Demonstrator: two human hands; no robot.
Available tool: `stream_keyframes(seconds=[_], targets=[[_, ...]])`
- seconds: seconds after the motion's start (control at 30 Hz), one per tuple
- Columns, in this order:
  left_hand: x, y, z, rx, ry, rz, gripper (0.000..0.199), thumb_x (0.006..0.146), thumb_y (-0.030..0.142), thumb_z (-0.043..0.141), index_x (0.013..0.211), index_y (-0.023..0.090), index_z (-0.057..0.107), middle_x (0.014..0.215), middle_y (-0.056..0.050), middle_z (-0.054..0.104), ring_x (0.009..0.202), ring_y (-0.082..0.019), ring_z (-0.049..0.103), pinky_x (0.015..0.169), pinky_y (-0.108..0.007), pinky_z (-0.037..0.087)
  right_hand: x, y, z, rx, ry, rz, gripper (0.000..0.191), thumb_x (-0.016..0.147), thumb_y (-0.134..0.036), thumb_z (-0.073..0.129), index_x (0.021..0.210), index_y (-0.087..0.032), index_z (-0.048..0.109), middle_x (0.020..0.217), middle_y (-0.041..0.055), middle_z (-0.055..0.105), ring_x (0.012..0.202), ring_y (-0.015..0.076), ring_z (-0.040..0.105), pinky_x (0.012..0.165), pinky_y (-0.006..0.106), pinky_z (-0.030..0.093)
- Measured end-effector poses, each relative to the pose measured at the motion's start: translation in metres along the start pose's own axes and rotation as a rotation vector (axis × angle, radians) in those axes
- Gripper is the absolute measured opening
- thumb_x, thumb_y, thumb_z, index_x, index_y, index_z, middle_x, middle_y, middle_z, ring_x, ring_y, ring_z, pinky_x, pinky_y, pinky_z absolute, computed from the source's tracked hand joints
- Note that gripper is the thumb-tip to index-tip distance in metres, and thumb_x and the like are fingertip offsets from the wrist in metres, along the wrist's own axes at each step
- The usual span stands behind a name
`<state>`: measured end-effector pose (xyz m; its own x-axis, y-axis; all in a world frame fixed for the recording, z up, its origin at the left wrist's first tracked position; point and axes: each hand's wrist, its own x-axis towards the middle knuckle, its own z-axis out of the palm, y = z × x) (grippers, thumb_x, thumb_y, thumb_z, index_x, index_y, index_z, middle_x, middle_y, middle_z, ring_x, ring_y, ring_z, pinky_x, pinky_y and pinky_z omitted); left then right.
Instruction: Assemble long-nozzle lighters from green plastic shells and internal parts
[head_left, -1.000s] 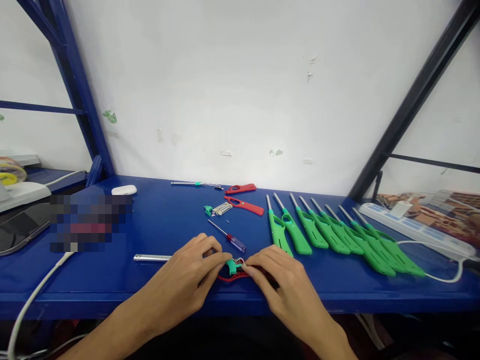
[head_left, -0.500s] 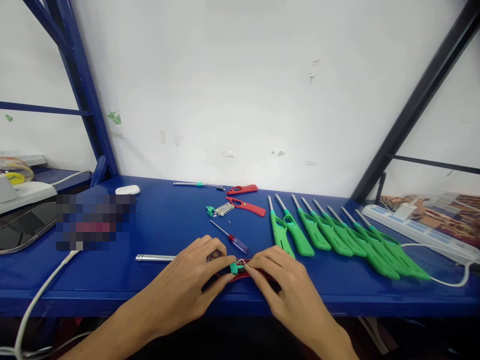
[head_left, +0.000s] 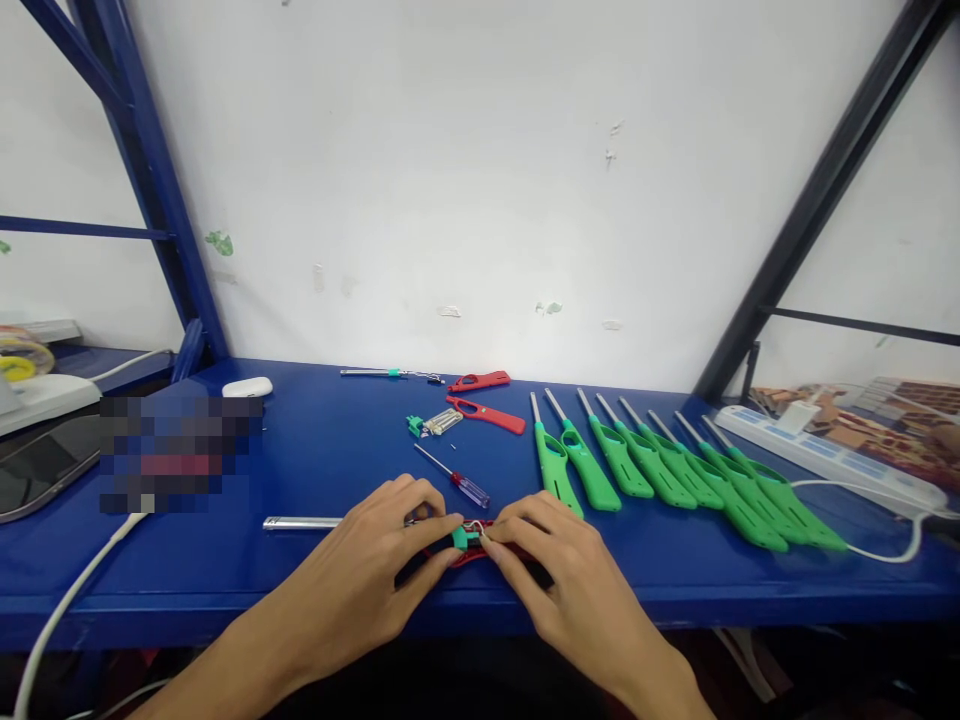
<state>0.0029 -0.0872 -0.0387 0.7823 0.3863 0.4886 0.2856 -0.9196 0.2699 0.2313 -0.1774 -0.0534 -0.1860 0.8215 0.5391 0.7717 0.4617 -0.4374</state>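
Note:
At the table's front edge, a red lighter half-shell [head_left: 466,561] lies under both hands, mostly covered by them. My left hand [head_left: 375,555] is closed, thumb and index finger pinching a green trigger [head_left: 460,538] over the shell. A silver lighter tube [head_left: 300,523] sticks out to the left from beneath that hand. From the other side my right hand [head_left: 574,560] pinches with its fingertips at a thin white wire [head_left: 474,525] beside the trigger. Just beyond the hands lies a screwdriver [head_left: 470,489] with a clear purple and red handle.
Several green lighters [head_left: 630,460] lie in a row on the right, beside a white power strip [head_left: 832,460]. Farther back are two red half-shells [head_left: 491,414], a gas tank [head_left: 442,423], a loose lighter tube [head_left: 367,373] and a white case [head_left: 247,387] on the blue table [head_left: 322,440].
The whole view has shifted slightly, so things sit a little farther left. Both hands keep nearly the same grip, with small fingertip movement at the wire and trigger.

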Motion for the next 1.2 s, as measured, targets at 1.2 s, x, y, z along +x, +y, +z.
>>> stream_keyframes(seconds=[1.2], targets=[[0.0003, 0.0024, -0.0002, 0.067, -0.013, 0.021, 0.024, 0.109, 0.019, 0.054, 0.129, 0.026, 0.067, 0.111, -0.005, 0.064, 0.095, -0.026, 0.061, 0.086, -0.043, 0.051, -0.0017, -0.0008, -0.0018, 0.028, 0.028, -0.013, 0.026, 0.103, -0.005, 0.048, 0.110, -0.026, 0.062, 0.103, 0.0005, 0.070, 0.094, 0.0202, 0.064, 0.083, 0.036, 0.049]])
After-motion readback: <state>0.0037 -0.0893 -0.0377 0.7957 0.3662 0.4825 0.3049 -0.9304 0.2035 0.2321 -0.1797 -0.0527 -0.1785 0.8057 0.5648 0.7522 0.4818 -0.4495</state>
